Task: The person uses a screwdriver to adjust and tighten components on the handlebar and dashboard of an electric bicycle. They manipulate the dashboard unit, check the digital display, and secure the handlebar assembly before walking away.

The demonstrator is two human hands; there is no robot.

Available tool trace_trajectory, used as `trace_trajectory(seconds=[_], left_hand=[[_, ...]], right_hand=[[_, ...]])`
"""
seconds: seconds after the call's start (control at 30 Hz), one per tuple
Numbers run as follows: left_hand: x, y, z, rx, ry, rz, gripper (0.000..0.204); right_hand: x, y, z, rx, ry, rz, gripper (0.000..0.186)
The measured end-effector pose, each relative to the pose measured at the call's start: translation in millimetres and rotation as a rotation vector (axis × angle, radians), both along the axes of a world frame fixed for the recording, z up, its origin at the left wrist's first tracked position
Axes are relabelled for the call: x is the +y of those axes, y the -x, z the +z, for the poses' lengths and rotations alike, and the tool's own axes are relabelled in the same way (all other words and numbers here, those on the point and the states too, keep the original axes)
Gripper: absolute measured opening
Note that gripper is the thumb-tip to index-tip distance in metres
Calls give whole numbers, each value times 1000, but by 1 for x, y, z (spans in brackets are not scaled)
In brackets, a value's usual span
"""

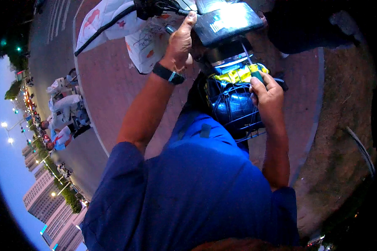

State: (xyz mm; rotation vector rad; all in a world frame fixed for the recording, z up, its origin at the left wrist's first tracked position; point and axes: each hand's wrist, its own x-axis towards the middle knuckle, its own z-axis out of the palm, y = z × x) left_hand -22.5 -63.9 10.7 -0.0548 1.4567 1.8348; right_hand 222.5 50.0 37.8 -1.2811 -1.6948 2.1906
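My right hand (267, 94) is closed around the dark green handle of a screwdriver (255, 74). Its thin metal shaft points up toward the underside of a dark, flat box-shaped unit (228, 25), brightly lit on top. My left hand (180, 44), with a black watch at the wrist, is at the unit's left edge, thumb up and fingers curled. What those fingers grip is hidden; a dark cylinder end (170, 29) sticks out beside them. Below the unit hangs a black wire basket (234, 111) with a yellow cloth (241, 74) and a shiny dark bundle in it.
White patterned fabric (144, 48) and black cables (165, 7) lie at the upper left. Red paving (100, 79) runs under me, with bare earth (339, 108) beyond a kerb at right. Parked two-wheelers (67, 104) and people stand by the road at left. Someone in dark clothing (305, 29) is at upper right.
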Motion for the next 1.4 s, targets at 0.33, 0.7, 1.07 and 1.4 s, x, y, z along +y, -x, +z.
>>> trace_trajectory(seconds=[0.33,0.7,1.07,1.4], left_hand=[[5,37,-15,936,701,7,44],[-1,46,-4,604,623,-247,49],[-12,-21,29,276,358,-297,47],[80,51,16,2099,393,-574,50]], right_hand=[[-5,-84,1,-126,79,-110,33],[-40,-214,-16,-312,22,-412,34],[-112,-243,13,-392,11,-454,29],[-148,-238,23,-411,86,-502,38]])
